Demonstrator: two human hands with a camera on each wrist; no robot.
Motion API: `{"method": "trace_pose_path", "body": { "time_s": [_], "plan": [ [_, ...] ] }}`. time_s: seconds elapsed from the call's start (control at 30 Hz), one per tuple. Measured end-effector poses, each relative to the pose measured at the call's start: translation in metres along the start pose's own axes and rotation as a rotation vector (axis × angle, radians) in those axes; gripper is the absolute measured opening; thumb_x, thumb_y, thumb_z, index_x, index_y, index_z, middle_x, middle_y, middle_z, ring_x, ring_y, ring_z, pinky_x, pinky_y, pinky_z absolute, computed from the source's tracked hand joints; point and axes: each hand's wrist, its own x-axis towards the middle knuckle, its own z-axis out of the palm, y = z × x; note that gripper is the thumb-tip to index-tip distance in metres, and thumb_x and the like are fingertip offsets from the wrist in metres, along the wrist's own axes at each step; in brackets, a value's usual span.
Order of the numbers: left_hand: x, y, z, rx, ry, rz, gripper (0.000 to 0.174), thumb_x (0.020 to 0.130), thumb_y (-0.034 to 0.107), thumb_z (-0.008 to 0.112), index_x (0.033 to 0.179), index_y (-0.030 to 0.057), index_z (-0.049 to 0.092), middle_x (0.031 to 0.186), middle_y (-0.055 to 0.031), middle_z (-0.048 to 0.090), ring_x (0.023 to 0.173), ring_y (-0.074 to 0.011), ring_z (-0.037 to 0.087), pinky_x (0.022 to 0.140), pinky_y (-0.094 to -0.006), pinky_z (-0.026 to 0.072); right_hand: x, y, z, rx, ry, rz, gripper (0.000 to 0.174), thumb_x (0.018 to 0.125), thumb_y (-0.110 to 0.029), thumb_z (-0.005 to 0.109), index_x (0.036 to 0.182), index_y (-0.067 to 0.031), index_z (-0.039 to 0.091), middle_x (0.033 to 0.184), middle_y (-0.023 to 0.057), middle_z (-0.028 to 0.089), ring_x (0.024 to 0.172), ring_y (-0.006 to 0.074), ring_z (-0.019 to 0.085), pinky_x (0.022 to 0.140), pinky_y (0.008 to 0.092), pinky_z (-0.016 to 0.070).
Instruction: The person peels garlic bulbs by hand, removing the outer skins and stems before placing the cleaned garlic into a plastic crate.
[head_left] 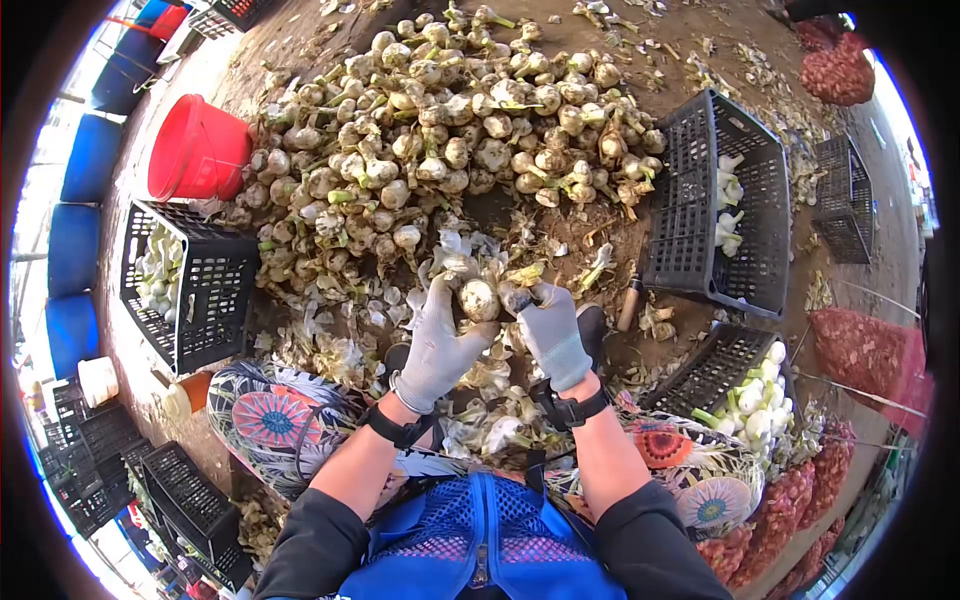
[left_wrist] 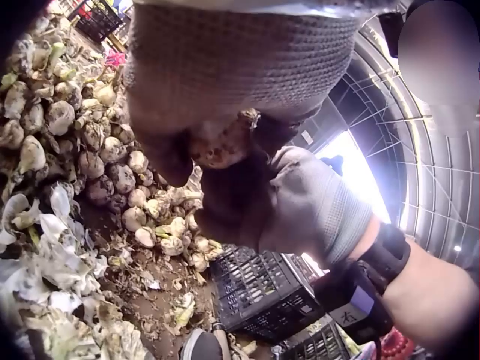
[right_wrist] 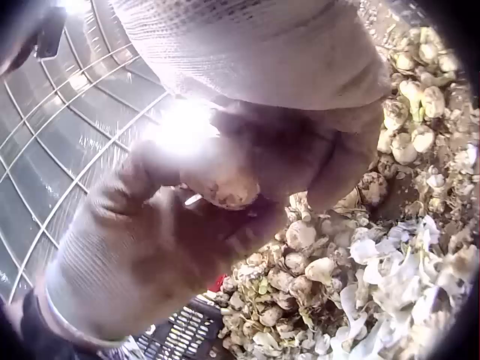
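In the head view, a pale garlic bulb [head_left: 479, 300] with dirt-specked skin sits between two gloved hands, above the peelings. My left hand [head_left: 440, 345], in a grey-white knit glove, grips the bulb from the left with its thumb along the lower side. Close on its other side, my right hand [head_left: 553, 335] has curled fingers with dark fingertips pressed to the bulb. Both wrist views show the bulb [left_wrist: 217, 146] [right_wrist: 229, 187] in shadow, partly covered by the gloves. Loose garlic skins [head_left: 375, 310] lie below the hands.
A big heap of unpeeled garlic [head_left: 430, 120] lies ahead. Black crates stand left [head_left: 215, 300] and right [head_left: 695, 230], with peeled bulbs inside, beside a red bucket [head_left: 200, 150]. A front right crate [head_left: 705, 370] holds white garlic [head_left: 755, 400]. A wooden-handled tool [head_left: 629, 303] lies nearby.
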Motion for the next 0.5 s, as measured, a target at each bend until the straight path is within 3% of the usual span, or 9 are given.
{"method": "trace_pose_path", "body": {
  "time_s": [0.1, 0.13, 0.23, 0.27, 0.3, 0.37, 0.4, 0.43, 0.5],
  "plan": [
    [0.005, 0.009, -0.003, -0.297, 0.053, -0.152, 0.054, 0.081, 0.003, 0.063, 0.132, 0.0000, 0.046, 0.112, -0.0057, 0.058, 0.097, -0.0119, 0.056, 0.086, -0.0264, 0.0483, -0.005, -0.002, -0.007, 0.015, 0.046, -0.070, 0.021, 0.091, -0.007, 0.063, 0.107, 0.0041, 0.070, 0.081, -0.0018, 0.066, 0.071, 0.0044, 0.054, 0.063, 0.0220, 0.0452],
    [0.006, 0.008, -0.006, -0.291, 0.028, -0.141, 0.054, 0.085, 0.003, 0.063, 0.135, 0.0002, 0.045, 0.113, -0.0050, 0.056, 0.096, -0.0104, 0.054, 0.085, -0.0248, 0.0478, -0.006, -0.010, -0.005, 0.198, 0.035, -0.013, 0.027, 0.090, -0.002, 0.059, 0.115, 0.0051, 0.066, 0.095, 0.0005, 0.069, 0.083, 0.0046, 0.058, 0.072, 0.0200, 0.0473],
    [0.005, 0.002, -0.005, -0.297, 0.024, -0.136, 0.050, 0.084, 0.008, 0.067, 0.129, -0.0004, 0.048, 0.112, -0.0085, 0.056, 0.101, -0.0135, 0.055, 0.091, -0.0294, 0.0480, -0.006, -0.013, -0.002, 0.187, -0.045, -0.087, 0.034, 0.088, 0.003, 0.055, 0.120, 0.0055, 0.064, 0.104, 0.0028, 0.070, 0.091, 0.0059, 0.060, 0.080, 0.0203, 0.0478],
    [0.004, 0.002, -0.003, -0.188, 0.017, -0.044, 0.052, 0.088, 0.009, 0.067, 0.134, -0.0001, 0.046, 0.112, -0.0055, 0.058, 0.099, -0.0103, 0.054, 0.085, -0.0255, 0.0478, -0.005, -0.014, 0.000, 0.187, -0.044, -0.088, 0.034, 0.088, 0.003, 0.055, 0.120, 0.0055, 0.064, 0.104, 0.0028, 0.070, 0.091, 0.0059, 0.060, 0.080, 0.0203, 0.0478],
    [0.003, 0.002, -0.003, -0.190, 0.015, -0.044, 0.052, 0.088, 0.009, 0.067, 0.134, -0.0001, 0.046, 0.112, -0.0055, 0.058, 0.099, -0.0103, 0.054, 0.085, -0.0255, 0.0478, -0.005, -0.014, 0.000, 0.172, -0.035, -0.094, 0.035, 0.086, 0.005, 0.055, 0.120, 0.0054, 0.064, 0.104, 0.0029, 0.070, 0.090, 0.0058, 0.059, 0.080, 0.0204, 0.0476],
    [0.002, 0.006, -0.005, 0.094, 0.023, 0.108, 0.050, 0.087, 0.010, 0.067, 0.132, -0.0006, 0.048, 0.109, -0.0059, 0.060, 0.101, -0.0093, 0.054, 0.088, -0.0262, 0.0471, -0.004, -0.011, 0.002, 0.142, -0.023, -0.105, 0.037, 0.083, 0.009, 0.055, 0.119, 0.0053, 0.064, 0.104, 0.0031, 0.070, 0.088, 0.0057, 0.058, 0.079, 0.0207, 0.0473],
    [0.002, 0.008, -0.003, -0.158, 0.008, -0.106, 0.045, 0.090, 0.015, 0.064, 0.130, -0.0004, 0.049, 0.106, -0.0066, 0.062, 0.097, -0.0096, 0.055, 0.086, -0.0264, 0.0476, -0.002, -0.004, -0.001, 0.094, -0.028, -0.065, 0.039, 0.081, 0.011, 0.054, 0.117, 0.0030, 0.066, 0.101, 0.0026, 0.070, 0.086, 0.0052, 0.057, 0.078, 0.0208, 0.0471],
    [0.002, 0.004, -0.005, -0.157, 0.014, -0.107, 0.045, 0.090, 0.015, 0.064, 0.130, -0.0004, 0.049, 0.106, -0.0066, 0.062, 0.097, -0.0096, 0.055, 0.086, -0.0264, 0.0476, -0.003, -0.007, -0.005, 0.093, -0.035, -0.065, 0.039, 0.081, 0.011, 0.054, 0.117, 0.0030, 0.066, 0.101, 0.0026, 0.070, 0.086, 0.0052, 0.057, 0.078, 0.0208, 0.0471],
    [0.002, -0.008, -0.009, -0.468, -0.025, -0.218, 0.039, 0.094, 0.019, 0.059, 0.128, 0.0003, 0.050, 0.103, -0.0076, 0.063, 0.089, -0.0132, 0.061, 0.080, -0.0285, 0.0507, -0.006, -0.012, -0.015, -0.055, -0.042, -0.251, 0.040, 0.080, 0.009, 0.053, 0.116, -0.0004, 0.068, 0.098, 0.0044, 0.072, 0.083, 0.0081, 0.061, 0.077, 0.0234, 0.0496]
  ]
}}
